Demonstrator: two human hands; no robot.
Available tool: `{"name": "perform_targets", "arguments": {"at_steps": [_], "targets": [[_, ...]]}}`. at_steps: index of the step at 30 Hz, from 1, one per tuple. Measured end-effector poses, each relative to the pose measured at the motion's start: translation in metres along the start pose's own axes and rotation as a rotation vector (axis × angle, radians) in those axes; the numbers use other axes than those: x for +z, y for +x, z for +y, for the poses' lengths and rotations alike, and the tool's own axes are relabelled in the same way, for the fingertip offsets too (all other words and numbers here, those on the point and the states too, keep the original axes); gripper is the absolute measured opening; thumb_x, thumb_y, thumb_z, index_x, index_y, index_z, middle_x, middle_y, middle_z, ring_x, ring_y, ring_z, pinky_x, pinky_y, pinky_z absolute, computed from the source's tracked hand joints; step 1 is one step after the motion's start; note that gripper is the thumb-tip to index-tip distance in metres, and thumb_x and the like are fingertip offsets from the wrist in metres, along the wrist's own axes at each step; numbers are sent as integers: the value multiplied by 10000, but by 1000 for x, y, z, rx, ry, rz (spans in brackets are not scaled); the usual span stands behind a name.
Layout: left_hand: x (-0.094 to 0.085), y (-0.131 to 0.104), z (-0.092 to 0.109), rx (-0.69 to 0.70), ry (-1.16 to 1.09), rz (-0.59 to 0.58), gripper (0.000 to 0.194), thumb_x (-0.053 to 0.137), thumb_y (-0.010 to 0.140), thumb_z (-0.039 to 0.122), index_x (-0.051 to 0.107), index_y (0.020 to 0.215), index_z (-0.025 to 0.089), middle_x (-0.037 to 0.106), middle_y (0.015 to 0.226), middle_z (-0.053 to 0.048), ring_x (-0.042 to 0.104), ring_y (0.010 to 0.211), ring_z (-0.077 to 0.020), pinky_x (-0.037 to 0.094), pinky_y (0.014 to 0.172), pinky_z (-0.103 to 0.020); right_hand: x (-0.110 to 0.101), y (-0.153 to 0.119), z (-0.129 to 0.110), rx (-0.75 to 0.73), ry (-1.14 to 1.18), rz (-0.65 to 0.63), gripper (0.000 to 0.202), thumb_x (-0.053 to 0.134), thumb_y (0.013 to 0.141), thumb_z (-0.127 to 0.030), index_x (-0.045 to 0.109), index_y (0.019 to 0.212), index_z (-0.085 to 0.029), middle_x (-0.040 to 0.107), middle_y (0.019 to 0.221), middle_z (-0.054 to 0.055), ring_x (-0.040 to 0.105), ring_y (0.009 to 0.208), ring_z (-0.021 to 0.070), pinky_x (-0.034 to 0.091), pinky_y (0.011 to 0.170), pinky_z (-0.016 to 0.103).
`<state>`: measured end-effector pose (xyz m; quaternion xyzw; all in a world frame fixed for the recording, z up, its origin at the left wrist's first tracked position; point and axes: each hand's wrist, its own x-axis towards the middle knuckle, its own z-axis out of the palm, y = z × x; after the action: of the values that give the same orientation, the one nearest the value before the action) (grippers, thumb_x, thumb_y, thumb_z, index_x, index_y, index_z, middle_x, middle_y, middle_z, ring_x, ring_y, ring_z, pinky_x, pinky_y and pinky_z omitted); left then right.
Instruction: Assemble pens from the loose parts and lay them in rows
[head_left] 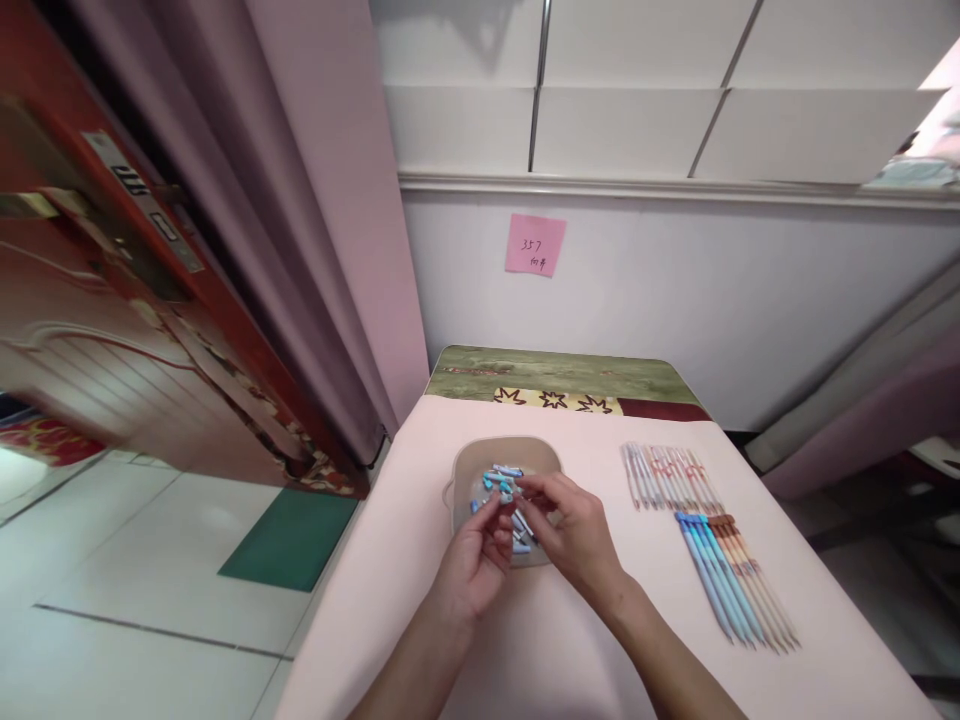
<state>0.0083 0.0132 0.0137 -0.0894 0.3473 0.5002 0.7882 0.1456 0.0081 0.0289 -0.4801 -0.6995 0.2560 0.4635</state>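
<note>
Bare forearms [416,655] lay nearest, reaching to two hands that met over a beige bin [466,472]. Left hand [477,562]: thumb and forefinger pinching a small pale-blue piece [506,498]. Right hand [576,525]: fingers curled, tips apparently pinching the same piece from its other side. Exact shape hidden by fingertips.

Judged best handling: light tip grip, both hands squared to each other, work held above the bin so that a slip would drop the piece back inside.

Beneath the hands, loose blue parts [506,470] lay jumbled: short, smooth, some tubular, seemingly plastic. Bin looked rigid, corners rounded.

Right of the right hand, on a worktop [390,500] with a smooth pink cover, ran a row of slim whitish pens [667,478]; nearer the camera, blue pens [716,580] beside brown-topped pens [750,572], straight and tapering.
</note>
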Motion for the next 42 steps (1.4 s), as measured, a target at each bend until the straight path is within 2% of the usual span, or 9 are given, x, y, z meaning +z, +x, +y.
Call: {"name": "perform_targets", "arguments": {"at_steps": [5,8,13,16,19,24,33,37,42], "targets": [[2,0,0,15,8,26,90,553,858,102,612,863,33,665,733,-95,547,433,-39,443,362,-96,-2,-2,0,267,501,33,185,555,873,-338,545,991,-196,684,946,65,682,776,162,565,701,281],[4,-1,-2,-3,6,19,98,544,862,98,613,858,29,651,690,-80,544,430,-40,432,355,-92,1,-3,0,335,600,46,209,600,844,-375,541,925,-192,690,855,43,678,690,152,567,611,255],[6,-3,-5,-6,16,12,103,538,864,94,617,847,30,659,693,-85,526,412,-33,408,336,-88,8,-8,2,307,386,86,169,618,834,-359,602,855,-192,645,600,-20,570,417,99,455,381,179],[6,-3,-5,-14,18,-4,111,532,870,100,622,863,36,655,676,-77,534,424,-39,423,351,-92,10,-9,3,190,250,75,228,540,883,-308,594,1084,-212,712,811,10,573,440,80,516,459,194],[6,-2,-6,-24,23,-15,109,544,863,104,626,890,36,660,690,-81,542,439,-43,434,365,-96,9,-10,4,125,157,51,393,474,912,-276,471,1304,-243,707,1017,28,582,461,68,553,514,203],[8,-2,-7,-12,30,-4,99,550,858,97,625,855,33,637,643,-67,537,436,-41,426,372,-88,10,-11,9,72,99,15,422,434,927,-249,439,1349,-257,705,1046,16,581,452,61,558,518,192],[11,-2,-9,-10,33,26,55,582,840,100,625,829,67,619,592,-28,545,420,-47,427,363,-89,10,-9,11,-78,-151,-54,490,425,922,-199,381,1407,-254,669,1155,41,674,897,145,557,767,243],[6,0,-4,-36,12,0,77,575,847,113,624,858,55,664,699,-81,550,435,-45,420,350,-92,4,-5,12,-30,-116,10,517,530,869,-241,422,1375,-235,614,1222,84,644,704,126,553,702,259],[3,-2,13,8,-68,-24,118,512,886,116,607,900,48,663,800,-104,512,444,-21,406,346,-87,-17,1,19,150,-22,147,341,521,883,-301,546,1209,-201,673,1047,68,599,550,103,521,576,243]]}}
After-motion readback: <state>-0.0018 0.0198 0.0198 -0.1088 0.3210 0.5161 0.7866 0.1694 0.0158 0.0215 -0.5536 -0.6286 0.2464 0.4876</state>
